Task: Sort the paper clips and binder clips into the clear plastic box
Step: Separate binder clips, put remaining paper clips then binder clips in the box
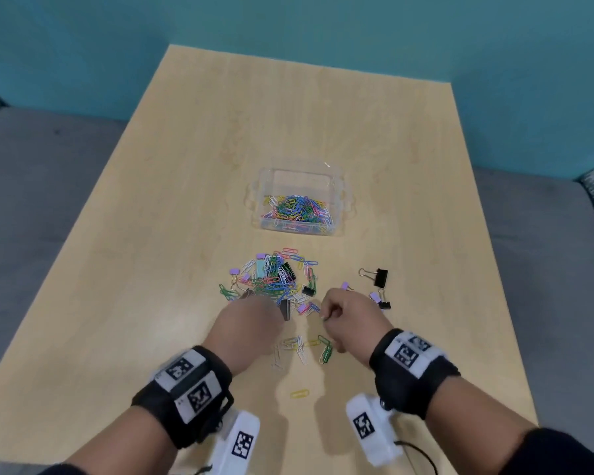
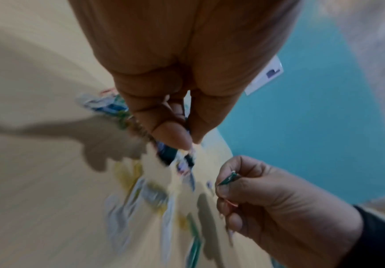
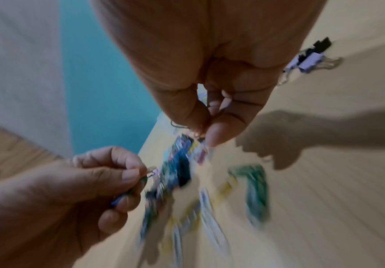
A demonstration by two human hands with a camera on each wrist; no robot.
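The clear plastic box (image 1: 297,180) stands mid-table with many coloured paper clips (image 1: 299,210) inside. Nearer to me lies a mixed pile (image 1: 271,277) of paper clips and small binder clips. My left hand (image 1: 271,315) hovers at the pile's near edge, its thumb and fingers pinching a few blue and green paper clips (image 3: 138,183). To its right, my right hand (image 1: 326,315) is curled and pinches a green paper clip (image 2: 228,178). Both wrist views are blurred. Loose white, yellow and green clips (image 1: 302,347) lie on the table below the hands.
A black binder clip (image 1: 378,277) and a purple and black pair (image 1: 379,299) lie right of the pile. A single yellow paper clip (image 1: 299,393) lies close to me. The wooden table (image 1: 186,166) ends against a teal wall; grey seating flanks it.
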